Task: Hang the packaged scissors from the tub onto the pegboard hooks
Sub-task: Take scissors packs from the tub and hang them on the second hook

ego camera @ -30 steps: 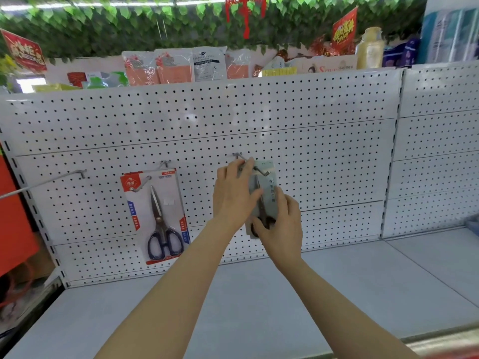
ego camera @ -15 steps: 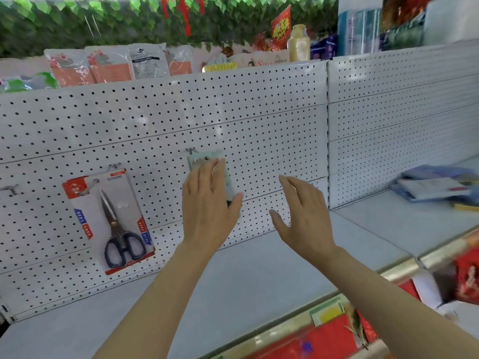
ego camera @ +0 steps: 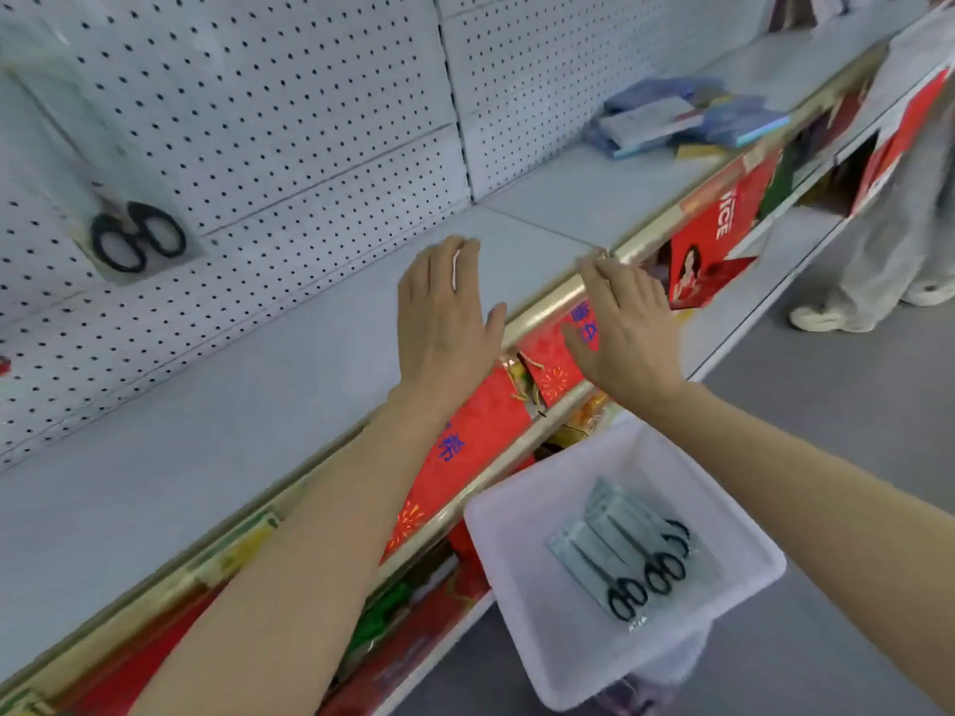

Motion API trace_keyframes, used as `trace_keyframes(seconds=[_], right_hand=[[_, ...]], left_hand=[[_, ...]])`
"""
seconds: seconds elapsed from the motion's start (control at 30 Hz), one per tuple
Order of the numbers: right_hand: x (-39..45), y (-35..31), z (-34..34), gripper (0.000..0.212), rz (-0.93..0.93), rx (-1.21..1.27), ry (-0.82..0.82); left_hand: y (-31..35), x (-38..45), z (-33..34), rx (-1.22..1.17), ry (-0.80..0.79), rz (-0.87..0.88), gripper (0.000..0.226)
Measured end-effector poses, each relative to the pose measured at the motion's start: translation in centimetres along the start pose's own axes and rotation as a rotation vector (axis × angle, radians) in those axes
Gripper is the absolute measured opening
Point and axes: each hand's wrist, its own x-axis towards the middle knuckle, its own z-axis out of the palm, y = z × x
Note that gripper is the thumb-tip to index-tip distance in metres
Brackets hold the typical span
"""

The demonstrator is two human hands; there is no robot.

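A white plastic tub [ego camera: 522,571] sits on the floor at the lower right, holding several packaged scissors [ego camera: 622,552] with black handles. One packaged pair of scissors [ego camera: 132,235] hangs on the white pegboard [ego camera: 289,121] at the upper left, blurred. My left hand [ego camera: 442,315] is flat and empty above the shelf's front edge. My right hand [ego camera: 622,328] is also spread and empty, just right of it, above the gold shelf rail. Both hands are well above the tub and apart from every package.
A grey shelf board [ego camera: 217,405] runs under the pegboard, with a gold rail [ego camera: 548,302] along its front. Red packets fill the lower shelf. A pile of blue and white packages [ego camera: 677,118] lies far right. A person's legs and white shoes [ego camera: 852,312] stand at the right.
Both hands have let go of the scissors pack left hanging on its hook and pulled back from the pegboard. The view has swung down and right, bringing the tub into sight.
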Motion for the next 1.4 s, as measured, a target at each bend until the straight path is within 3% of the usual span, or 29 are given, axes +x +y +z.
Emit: trace_keyframes(seconds=[0.2,0.37,0.57,0.67,0.73,0.8,0.93,1.03,1.13,1.27,1.4], right_hand=[[-10.7,7.6,3.1,0.059,0.134,-0.068,-0.234],[-18.3,11.6,7.0,0.062,0.216,-0.088,-0.440],[-25.9,14.4,12.1,0.066,0.231,-0.070,-0.571],[-28.6,15.0,13.7,0.072,0.255,-0.071,-0.640],[-29.8,15.3,14.4,0.075,0.276,-0.090,-0.694],[-30.7,15.6,15.0,0.075,0.299,-0.104,-0.732],[-32.1,15.6,16.6,0.073,0.319,-0.102,-0.769],[-33.0,15.2,18.0,0.074,0.347,-0.101,-0.831],[-33.7,14.6,19.6,0.087,0.422,-0.109,-0.937],[-34.6,13.3,21.6,0.102,0.512,-0.124,-1.047],[-35.2,12.4,23.3,0.103,0.518,-0.198,-1.082]], left_hand=[[6.7,-6.5,12.3,-0.077,-0.326,-0.032,0.066],[9.9,-15.1,21.4,-0.100,-0.687,-0.224,0.072],[12.3,-25.6,29.1,-0.137,-1.163,-0.652,0.066],[13.0,-29.0,32.4,-0.225,-1.294,-1.005,0.077],[13.6,-29.9,33.9,-0.257,-1.290,-1.242,0.100],[14.7,-29.9,34.9,-0.213,-1.188,-1.382,0.112],[16.4,-30.1,35.7,-0.026,-1.151,-1.364,0.133],[15.7,-31.2,35.7,0.065,-1.199,-1.259,0.124],[13.4,-32.6,35.0,0.078,-1.146,-1.244,0.110],[10.8,-34.2,34.3,-0.075,-0.972,-1.231,0.089],[9.8,-34.3,33.9,-0.238,-0.890,-1.139,0.084]])
